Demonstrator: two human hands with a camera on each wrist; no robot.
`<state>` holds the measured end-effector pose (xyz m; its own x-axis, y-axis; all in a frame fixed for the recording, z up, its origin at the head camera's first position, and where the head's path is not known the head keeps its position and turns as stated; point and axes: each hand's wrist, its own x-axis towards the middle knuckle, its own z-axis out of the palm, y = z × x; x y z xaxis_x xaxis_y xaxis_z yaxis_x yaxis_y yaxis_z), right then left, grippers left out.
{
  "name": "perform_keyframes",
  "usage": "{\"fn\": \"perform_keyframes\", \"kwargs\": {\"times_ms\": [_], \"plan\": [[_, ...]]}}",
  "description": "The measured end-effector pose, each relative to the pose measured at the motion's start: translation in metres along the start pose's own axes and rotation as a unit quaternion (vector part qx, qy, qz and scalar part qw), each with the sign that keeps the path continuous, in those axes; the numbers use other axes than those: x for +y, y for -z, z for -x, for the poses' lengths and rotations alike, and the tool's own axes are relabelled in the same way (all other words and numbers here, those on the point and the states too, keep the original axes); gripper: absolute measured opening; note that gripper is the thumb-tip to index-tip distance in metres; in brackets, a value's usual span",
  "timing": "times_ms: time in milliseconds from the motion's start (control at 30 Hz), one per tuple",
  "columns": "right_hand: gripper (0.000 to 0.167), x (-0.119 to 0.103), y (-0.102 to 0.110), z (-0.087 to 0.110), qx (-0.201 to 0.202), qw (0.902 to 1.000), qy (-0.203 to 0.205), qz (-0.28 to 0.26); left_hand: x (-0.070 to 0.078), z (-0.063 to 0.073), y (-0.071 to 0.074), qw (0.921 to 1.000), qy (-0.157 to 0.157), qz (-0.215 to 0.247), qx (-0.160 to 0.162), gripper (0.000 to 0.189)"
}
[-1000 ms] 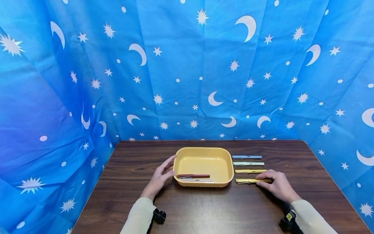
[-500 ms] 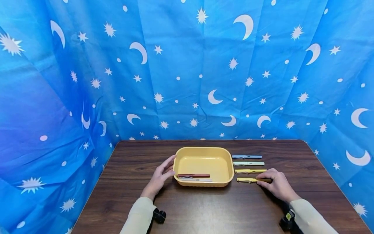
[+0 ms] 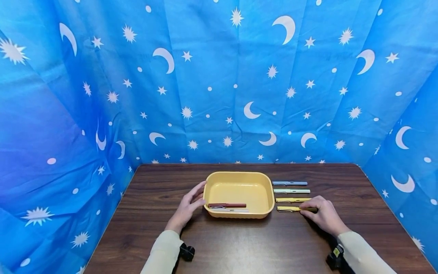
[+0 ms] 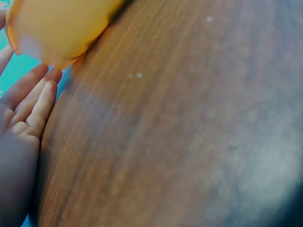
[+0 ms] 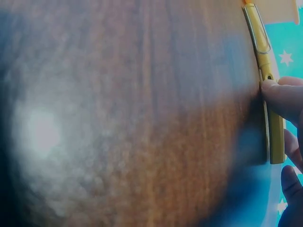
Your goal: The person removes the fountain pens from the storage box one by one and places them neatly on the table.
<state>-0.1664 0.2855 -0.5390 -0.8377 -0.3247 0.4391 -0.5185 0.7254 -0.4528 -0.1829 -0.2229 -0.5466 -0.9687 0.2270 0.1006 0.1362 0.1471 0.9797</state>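
My left hand rests against the left side of a yellow plastic tray, its straight fingers touching the wall in the left wrist view. Inside the tray, along the near side, lie a dark red fountain pen and a whitish one. To the tray's right, my right hand pinches a yellow fountain pen by its barrel between thumb and fingers. The right wrist view shows this pen's wire clip and small barrel window above the thumb; the cap end points toward the tray.
Beyond the pinched pen, a second yellow pen, a mint green pen and a blue-grey pen lie parallel on the dark wooden table. A blue curtain with stars and moons hangs behind.
The yellow fountain pen in my right hand has shifted slightly, toward the second yellow pen. My left hand and the tray stay in place.
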Motion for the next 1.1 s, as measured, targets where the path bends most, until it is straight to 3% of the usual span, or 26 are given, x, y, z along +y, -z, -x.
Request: {"fn": "perform_keyframes", "kwargs": {"times_ms": [1100], "plan": [[0.023, 0.0046, 0.0022, -0.0039, -0.012, 0.9996, -0.025, -0.006, 0.0024, -0.0022, -0.0028, 0.9999, 0.009, -0.007, 0.007, 0.064]]}}
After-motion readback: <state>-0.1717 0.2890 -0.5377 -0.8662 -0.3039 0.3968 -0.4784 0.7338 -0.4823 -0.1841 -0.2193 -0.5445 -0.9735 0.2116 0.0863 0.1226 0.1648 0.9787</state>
